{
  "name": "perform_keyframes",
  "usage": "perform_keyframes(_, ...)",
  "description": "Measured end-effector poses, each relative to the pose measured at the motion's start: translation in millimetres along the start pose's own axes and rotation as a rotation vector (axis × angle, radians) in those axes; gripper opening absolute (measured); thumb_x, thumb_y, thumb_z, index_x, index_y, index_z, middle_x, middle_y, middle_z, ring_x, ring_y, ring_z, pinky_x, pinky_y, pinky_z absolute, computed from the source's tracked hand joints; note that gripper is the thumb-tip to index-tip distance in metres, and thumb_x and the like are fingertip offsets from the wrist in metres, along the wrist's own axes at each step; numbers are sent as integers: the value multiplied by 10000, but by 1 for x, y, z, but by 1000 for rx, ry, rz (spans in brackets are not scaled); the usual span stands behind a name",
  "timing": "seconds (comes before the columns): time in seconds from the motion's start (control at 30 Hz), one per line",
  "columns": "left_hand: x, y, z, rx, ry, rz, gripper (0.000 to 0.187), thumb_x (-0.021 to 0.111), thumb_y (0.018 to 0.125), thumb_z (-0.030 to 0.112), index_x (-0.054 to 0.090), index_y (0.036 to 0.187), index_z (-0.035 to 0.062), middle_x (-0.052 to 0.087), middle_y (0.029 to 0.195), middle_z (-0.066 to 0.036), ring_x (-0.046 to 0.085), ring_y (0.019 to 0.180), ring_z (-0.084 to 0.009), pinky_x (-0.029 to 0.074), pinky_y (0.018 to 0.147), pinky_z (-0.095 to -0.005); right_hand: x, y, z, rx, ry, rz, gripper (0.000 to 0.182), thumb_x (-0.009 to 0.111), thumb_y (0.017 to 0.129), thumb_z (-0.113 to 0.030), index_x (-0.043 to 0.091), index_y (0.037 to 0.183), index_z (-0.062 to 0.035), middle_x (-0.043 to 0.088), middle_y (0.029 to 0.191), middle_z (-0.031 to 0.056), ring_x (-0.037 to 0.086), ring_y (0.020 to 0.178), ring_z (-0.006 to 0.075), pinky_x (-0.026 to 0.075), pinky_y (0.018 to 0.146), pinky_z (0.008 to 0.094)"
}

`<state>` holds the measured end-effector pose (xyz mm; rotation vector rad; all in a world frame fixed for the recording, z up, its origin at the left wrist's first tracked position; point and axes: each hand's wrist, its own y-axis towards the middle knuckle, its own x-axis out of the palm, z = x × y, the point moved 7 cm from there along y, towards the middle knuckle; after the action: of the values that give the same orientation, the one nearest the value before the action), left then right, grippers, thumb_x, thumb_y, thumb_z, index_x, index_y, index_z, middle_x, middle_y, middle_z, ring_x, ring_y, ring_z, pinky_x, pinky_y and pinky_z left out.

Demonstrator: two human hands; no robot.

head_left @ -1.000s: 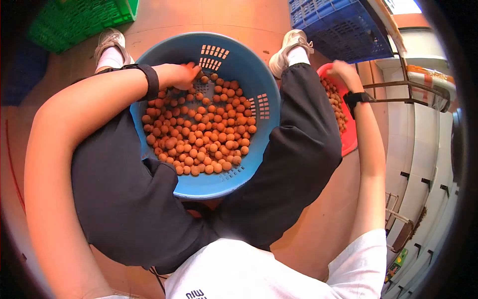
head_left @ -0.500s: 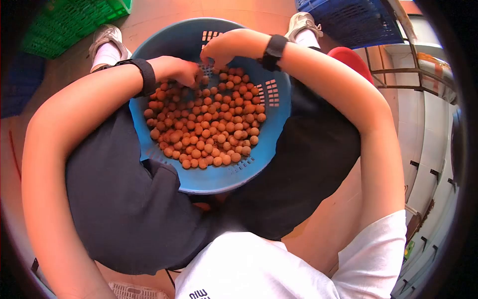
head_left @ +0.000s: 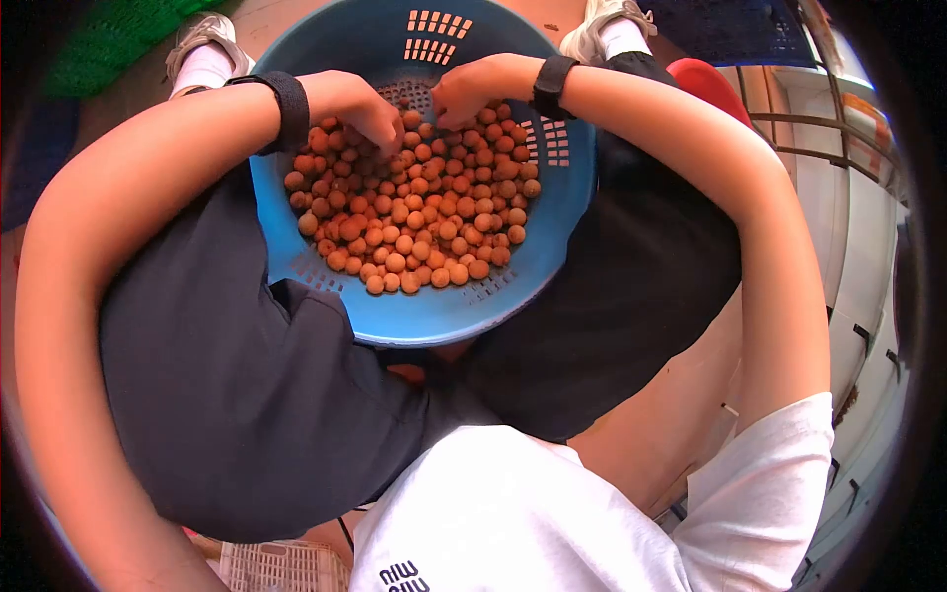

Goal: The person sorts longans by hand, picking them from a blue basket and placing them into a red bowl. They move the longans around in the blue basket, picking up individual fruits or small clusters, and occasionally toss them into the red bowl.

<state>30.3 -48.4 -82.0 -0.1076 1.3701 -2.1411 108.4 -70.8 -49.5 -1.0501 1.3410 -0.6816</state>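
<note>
Green crate (head_left: 113, 41), white crate (head_left: 281, 567).

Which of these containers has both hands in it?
The round blue basket holding brown balls: left hand and right hand reach inside it. No hand is in the dark blue crate, green crate, red container or white crate.
</note>
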Motion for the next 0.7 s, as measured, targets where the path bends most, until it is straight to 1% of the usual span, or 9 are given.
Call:
perform_keyframes(0.07,4,3,-3,-28,-11,-41,506,542,771,288,485,1229,83,491,1246,-114,444,1160,-277,342,941,-421,1,-3,-1,54,-28,-36,319,461,825,-314,631,936,-67,632,890,119,599,792,259,485,713,363)
perform_keyframes(0.17,7,10,-9,-51,-45,-36,519,528,780,315,468,1245,93,470,1269,-117,420,1186,-286,324,959,-434,16,6,10,153,49,-123,426,479,802,-399,608,1010,-49,622,997,114,587,845,245,467,715,368)
perform_keyframes(0.27,10,22,-20,-78,-55,-73,536,495,799,372,449,1267,114,433,1303,-140,394,1214,-292,306,978,-449,7,-7,6,182,12,-211,467,477,794,-455,615,1034,-79,608,1057,115,587,917,232,458,761,356)
perform_keyframes(0.37,10,21,-29,-165,-42,-87,554,438,823,442,436,1287,139,378,1350,-150,359,1247,-294,290,997,-459,14,-5,14,216,149,-243,485,493,775,-486,617,1058,-113,610,1067,106,587,937,220,449,784,353)
perform_keyframes(0.47,14,-15,-11,-298,-20,-133,557,381,842,485,436,1292,161,330,1387,-136,324,1272,-295,284,1009,-464,14,-21,13,219,269,-208,472,504,765,-499,627,1051,-144,598,1098,98,586,932,215,436,793,356)
perform_keyframes(0.5,15,-27,-4,-342,-12,-158,557,364,848,495,438,1293,169,315,1398,-130,314,1280,-295,283,1012,-465,16,-22,11,211,283,-232,469,504,768,-488,614,1066,-142,588,1114,97,586,933,214,451,786,353)
perform_keyframes(0.57,22,-23,0,-271,-19,-211,561,373,838,514,445,1288,187,322,1395,-120,324,1271,-308,301,1004,-457,20,-25,9,196,308,-275,465,504,775,-466,588,1094,-137,568,1145,97,587,935,214,480,772,349)
perform_keyframes(0.67,29,-22,5,-170,-67,-336,551,422,819,519,457,1276,212,347,1377,-121,349,1254,-311,341,983,-433,39,-22,8,212,587,-449,470,502,782,-426,529,1139,-122,537,1169,117,583,951,216,535,743,333)
perform_keyframes(0.7,31,-23,7,-137,-90,-384,547,444,812,516,462,1272,220,358,1369,-124,359,1248,-309,356,975,-423,40,-25,5,204,574,-479,468,502,783,-415,514,1146,-119,534,1164,124,581,955,217,547,737,328)
